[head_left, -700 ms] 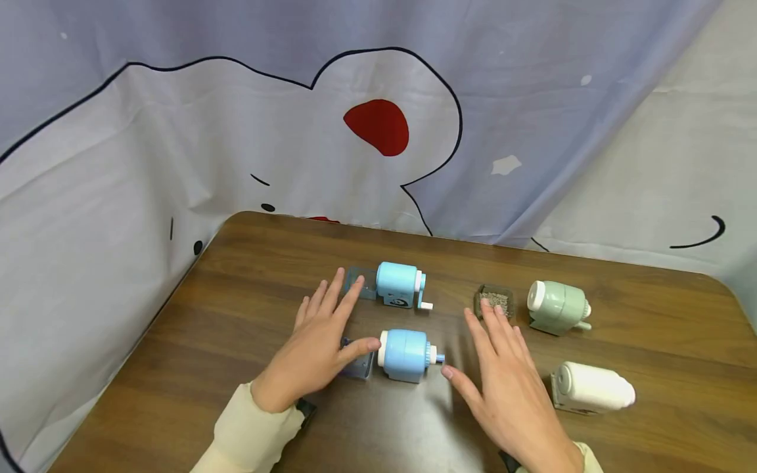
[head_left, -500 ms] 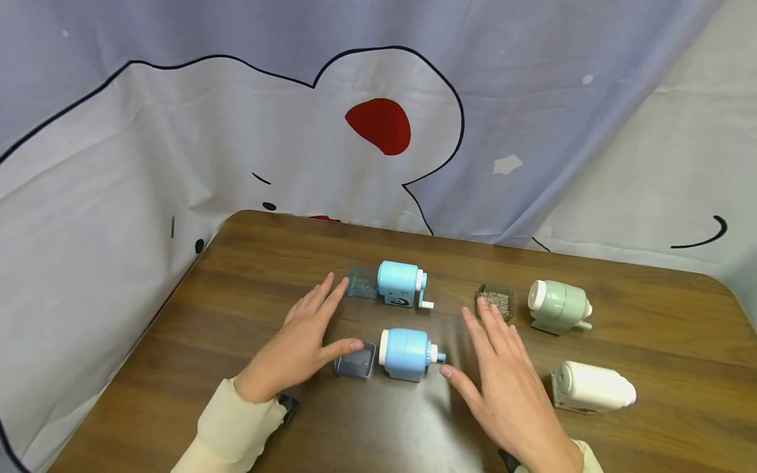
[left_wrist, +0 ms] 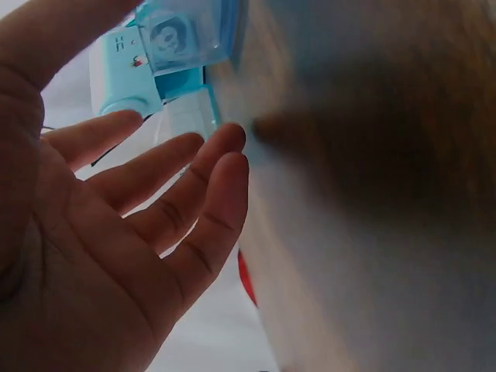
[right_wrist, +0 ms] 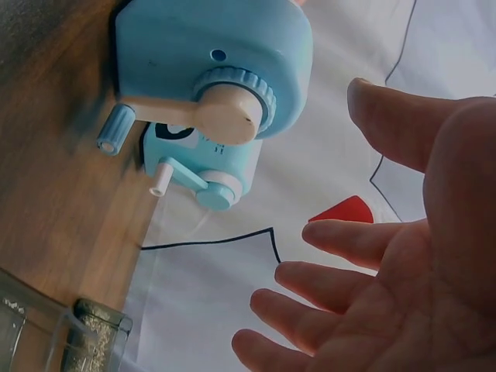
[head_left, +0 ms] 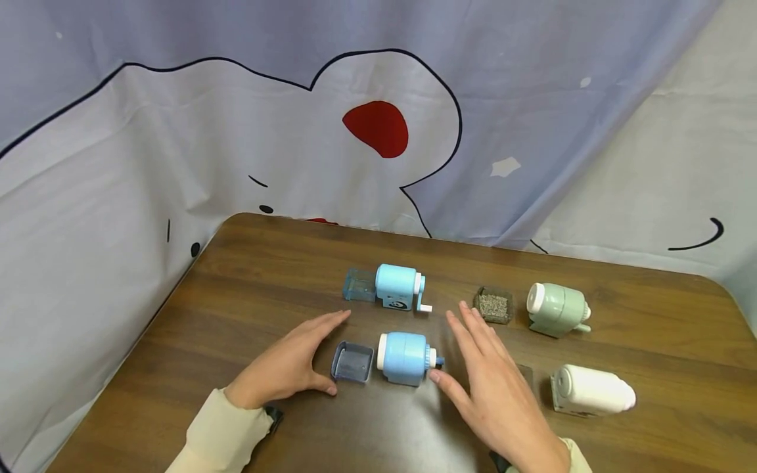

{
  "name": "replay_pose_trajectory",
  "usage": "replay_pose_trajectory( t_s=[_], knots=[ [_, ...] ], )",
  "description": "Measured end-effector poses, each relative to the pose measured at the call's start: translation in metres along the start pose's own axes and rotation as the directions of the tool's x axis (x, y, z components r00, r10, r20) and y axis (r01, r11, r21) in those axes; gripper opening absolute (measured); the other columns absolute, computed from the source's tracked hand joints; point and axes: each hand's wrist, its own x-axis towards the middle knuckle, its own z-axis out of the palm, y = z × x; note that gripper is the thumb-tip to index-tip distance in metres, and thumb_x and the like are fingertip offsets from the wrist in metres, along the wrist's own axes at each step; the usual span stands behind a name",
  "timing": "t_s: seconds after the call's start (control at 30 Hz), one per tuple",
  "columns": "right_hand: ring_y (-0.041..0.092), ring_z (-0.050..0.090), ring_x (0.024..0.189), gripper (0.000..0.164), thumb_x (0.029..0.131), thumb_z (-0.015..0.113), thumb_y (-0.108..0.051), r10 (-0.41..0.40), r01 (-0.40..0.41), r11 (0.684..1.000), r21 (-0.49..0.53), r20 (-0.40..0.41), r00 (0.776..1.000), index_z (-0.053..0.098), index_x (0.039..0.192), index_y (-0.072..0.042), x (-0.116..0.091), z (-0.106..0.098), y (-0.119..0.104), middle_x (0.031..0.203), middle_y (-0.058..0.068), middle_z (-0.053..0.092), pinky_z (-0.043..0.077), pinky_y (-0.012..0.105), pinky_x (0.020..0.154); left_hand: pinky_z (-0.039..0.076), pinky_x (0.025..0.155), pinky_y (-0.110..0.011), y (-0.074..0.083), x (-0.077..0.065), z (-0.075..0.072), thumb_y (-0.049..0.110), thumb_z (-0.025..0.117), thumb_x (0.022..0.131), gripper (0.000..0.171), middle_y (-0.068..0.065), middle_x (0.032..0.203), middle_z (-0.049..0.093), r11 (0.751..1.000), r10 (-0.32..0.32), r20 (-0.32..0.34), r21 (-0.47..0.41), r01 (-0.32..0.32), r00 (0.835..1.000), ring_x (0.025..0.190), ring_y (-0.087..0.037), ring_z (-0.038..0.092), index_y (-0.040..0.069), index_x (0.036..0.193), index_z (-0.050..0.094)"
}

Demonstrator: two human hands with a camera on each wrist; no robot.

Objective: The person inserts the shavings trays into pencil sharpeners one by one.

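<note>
A blue crank pencil sharpener (head_left: 405, 358) stands upright on the brown table between my hands. Its small see-through shavings tray (head_left: 353, 362) lies pulled out at its left. My left hand (head_left: 284, 364) is just left of that tray, fingers loosely bent and thumb apart, thumb tip near the tray's front corner; nothing lies in the palm (left_wrist: 93, 263). To the sharpener's right, my right hand (head_left: 493, 394) has its fingers spread, thumb tip close to the crank (right_wrist: 159, 112). Behind stands a lighter blue sharpener (head_left: 396, 287) with a panda picture, its tray (head_left: 359, 285) at its left.
At the right are a green sharpener (head_left: 557, 307) and a white one (head_left: 593, 391). A tray full of shavings (head_left: 493, 307) sits beside the green one. Part of another tray (head_left: 525, 374) shows behind my right hand. A printed curtain (head_left: 236, 131) hangs beyond the table.
My left hand has drawn back to the left and toward me, uncovering both trays by the blue sharpeners. My right hand has shifted slightly left, exposing more of the shavings-filled tray.
</note>
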Motion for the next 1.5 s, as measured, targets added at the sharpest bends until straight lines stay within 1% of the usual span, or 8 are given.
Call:
replay_pose_trajectory(
  t_s=[0.13, 0.23, 0.4, 0.53, 0.67, 1.0, 1.27, 1.5],
  knots=[
    [0.025, 0.018, 0.139, 0.078, 0.087, 0.060, -0.048, -0.031, 0.031, 0.999, 0.014, -0.019, 0.999, 0.026, 0.150, -0.016, 0.002, 0.002, -0.001, 0.155, 0.004, 0.017, 0.026, 0.050, 0.106, 0.039, 0.098, -0.038, 0.001, 0.002, 0.004, 0.033, 0.087, 0.058, 0.102, -0.002, 0.141, 0.044, 1.000, 0.017, -0.004, 0.015, -0.017, 1.000, 0.116, -0.016, 0.048, 0.014, 0.145, 0.037],
    [0.025, 0.020, 0.139, 0.078, 0.087, 0.062, -0.046, -0.048, 0.049, 0.998, 0.031, -0.026, 0.998, 0.025, 0.150, -0.019, 0.005, 0.003, -0.002, 0.154, 0.004, 0.020, 0.027, 0.050, 0.106, 0.044, 0.092, -0.035, 0.002, 0.004, 0.005, 0.032, 0.087, 0.059, 0.095, -0.001, 0.135, 0.049, 1.000, 0.022, 0.000, 0.015, -0.022, 1.000, 0.102, -0.012, 0.054, 0.013, 0.141, 0.042],
    [0.023, 0.023, 0.138, 0.077, 0.087, 0.063, -0.045, -0.069, 0.070, 0.996, 0.057, -0.026, 0.997, 0.024, 0.150, -0.024, 0.008, 0.004, -0.003, 0.153, 0.003, 0.024, 0.029, 0.049, 0.105, 0.047, 0.086, -0.033, 0.004, 0.007, 0.007, 0.030, 0.086, 0.061, 0.083, 0.000, 0.127, 0.055, 1.000, 0.025, 0.006, 0.005, -0.025, 1.000, 0.096, -0.011, 0.055, 0.014, 0.134, 0.050],
    [0.023, 0.028, 0.136, 0.075, 0.087, 0.062, -0.045, -0.081, 0.083, 0.995, 0.061, -0.025, 0.996, 0.027, 0.150, -0.024, 0.009, 0.006, -0.004, 0.152, 0.001, 0.026, 0.031, 0.048, 0.104, 0.048, 0.078, -0.031, 0.005, 0.009, 0.007, 0.028, 0.085, 0.065, 0.071, 0.001, 0.117, 0.060, 1.000, 0.023, 0.017, 0.004, -0.023, 1.000, 0.088, -0.010, 0.055, 0.013, 0.128, 0.056],
    [0.022, 0.031, 0.134, 0.073, 0.087, 0.061, -0.046, -0.091, 0.092, 0.994, 0.053, -0.015, 0.996, 0.029, 0.149, -0.024, 0.010, 0.007, -0.004, 0.151, 0.001, 0.029, 0.034, 0.046, 0.102, 0.048, 0.074, -0.029, 0.005, 0.010, 0.006, 0.028, 0.084, 0.066, 0.067, 0.002, 0.110, 0.062, 1.000, 0.016, 0.016, 0.022, -0.017, 1.000, 0.083, -0.009, 0.054, 0.011, 0.125, 0.058],
    [0.020, 0.040, 0.129, 0.066, 0.086, 0.065, -0.041, -0.126, 0.128, 0.990, 0.061, -0.037, 0.991, 0.040, 0.144, -0.022, 0.012, 0.008, -0.005, 0.148, -0.002, 0.036, 0.039, 0.044, 0.099, 0.049, 0.074, -0.030, 0.004, 0.012, 0.005, 0.030, 0.084, 0.067, 0.066, 0.001, 0.111, 0.063, 0.999, 0.017, -0.028, 0.042, -0.016, 0.999, 0.083, -0.009, 0.055, 0.011, 0.125, 0.058],
    [0.022, 0.049, 0.121, 0.057, 0.083, 0.071, -0.032, -0.166, 0.169, 0.983, 0.072, -0.054, 0.985, 0.053, 0.135, -0.018, 0.013, 0.013, -0.004, 0.139, 0.002, 0.048, 0.042, 0.042, 0.097, 0.048, 0.084, -0.033, 0.007, 0.014, 0.006, 0.030, 0.083, 0.067, 0.068, -0.001, 0.120, 0.061, 0.998, 0.025, -0.034, 0.064, -0.022, 0.999, 0.098, -0.011, 0.057, 0.011, 0.127, 0.057],
    [0.023, 0.052, 0.117, 0.052, 0.082, 0.072, -0.030, -0.177, 0.181, 0.981, 0.072, -0.050, 0.983, 0.058, 0.130, -0.016, 0.012, 0.016, -0.004, 0.137, 0.002, 0.049, 0.044, 0.042, 0.094, 0.047, 0.088, -0.035, 0.010, 0.013, 0.008, 0.031, 0.083, 0.068, 0.067, -0.003, 0.121, 0.061, 0.997, 0.035, -0.029, 0.065, -0.033, 0.999, 0.104, -0.016, 0.056, 0.011, 0.127, 0.057]
  ],
)
